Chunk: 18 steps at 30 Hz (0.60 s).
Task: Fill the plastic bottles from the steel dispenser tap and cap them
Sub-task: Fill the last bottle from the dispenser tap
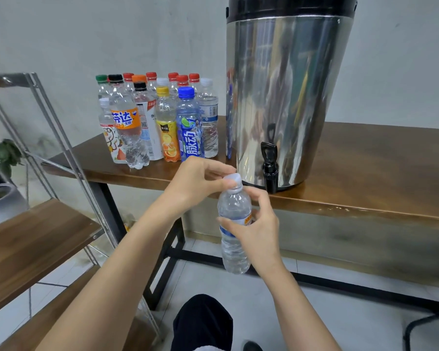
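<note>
Bottle held roughly upright before the table edge, right hand wrapped round its middle, left hand above pinching the cap at its neck, tap just beyond.

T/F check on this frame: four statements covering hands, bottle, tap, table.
1. The right hand grips the clear plastic bottle around its middle. True.
2. The left hand rests on the black tap of the steel dispenser. False: it pinches the bottle's white cap.
3. The held bottle stands on the brown wooden table. False: it is held in the air in front of the table's edge.
4. Capped bottles stand grouped left of the dispenser. True.
</note>
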{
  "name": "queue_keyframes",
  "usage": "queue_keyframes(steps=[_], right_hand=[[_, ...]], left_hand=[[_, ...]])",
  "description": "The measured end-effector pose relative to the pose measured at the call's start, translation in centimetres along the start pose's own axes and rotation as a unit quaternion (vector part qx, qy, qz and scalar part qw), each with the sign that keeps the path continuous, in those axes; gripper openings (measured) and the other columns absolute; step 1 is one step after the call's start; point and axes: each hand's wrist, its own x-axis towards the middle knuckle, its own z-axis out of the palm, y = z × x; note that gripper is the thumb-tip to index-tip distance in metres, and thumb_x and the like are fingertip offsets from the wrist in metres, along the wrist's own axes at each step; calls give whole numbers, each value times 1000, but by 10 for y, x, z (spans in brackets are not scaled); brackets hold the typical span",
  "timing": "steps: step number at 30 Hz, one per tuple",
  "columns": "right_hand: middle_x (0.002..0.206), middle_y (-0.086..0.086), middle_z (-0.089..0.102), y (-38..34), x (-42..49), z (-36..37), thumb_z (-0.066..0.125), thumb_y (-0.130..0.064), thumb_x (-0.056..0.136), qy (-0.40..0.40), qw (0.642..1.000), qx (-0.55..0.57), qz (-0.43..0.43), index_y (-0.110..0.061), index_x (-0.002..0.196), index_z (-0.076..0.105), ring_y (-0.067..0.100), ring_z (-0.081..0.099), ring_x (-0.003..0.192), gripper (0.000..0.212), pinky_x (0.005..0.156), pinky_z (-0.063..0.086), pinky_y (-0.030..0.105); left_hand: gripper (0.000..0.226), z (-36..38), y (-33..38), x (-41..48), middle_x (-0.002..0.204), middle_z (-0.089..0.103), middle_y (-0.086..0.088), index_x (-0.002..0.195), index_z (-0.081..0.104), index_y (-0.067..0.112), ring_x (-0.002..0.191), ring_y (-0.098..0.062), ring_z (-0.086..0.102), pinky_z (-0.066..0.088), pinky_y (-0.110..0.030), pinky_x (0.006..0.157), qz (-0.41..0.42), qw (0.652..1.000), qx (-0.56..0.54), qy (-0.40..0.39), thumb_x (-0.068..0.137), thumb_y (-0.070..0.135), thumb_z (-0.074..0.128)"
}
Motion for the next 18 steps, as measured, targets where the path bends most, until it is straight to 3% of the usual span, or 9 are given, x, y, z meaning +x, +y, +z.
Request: queue_keyframes(steps=[6,10,14,18], right_hand=[[110,-19,63,-6,4,9,93,-15,60,-17,1000,2,-8,-47,107,54,8,64,100,69,86,55,38],[112,-19,63,-9,7,15,94,-18,59,-23,1000,6,-11,-43,110,55,8,63,103,69,86,55,34],[111,-23,62,-13,11,17,94,-18,59,-18,1000,19,-14,-40,113,55,6,61,106,70,87,55,33],[109,-29,59,-17,14,22,94,-20,60,-24,999,14,-27,-46,108,53,2,59,106,69,87,54,27]], left_hand=[[32,-15,2,-5,93,71,13,114,73,14,83,7,65,54,-17,85,30,998,46,-22,82,17,77],[30,-24,-1,-6,101,71,17,117,71,21,94,-1,69,55,-20,87,21,998,21,-50,89,13,70],[27,-25,-4,-9,111,73,10,116,71,27,102,-5,69,55,-24,89,6,997,-42,-59,93,13,66],[19,-18,-6,-10,104,73,10,100,74,30,99,-11,69,56,-25,87,26,996,-81,2,88,16,72]])
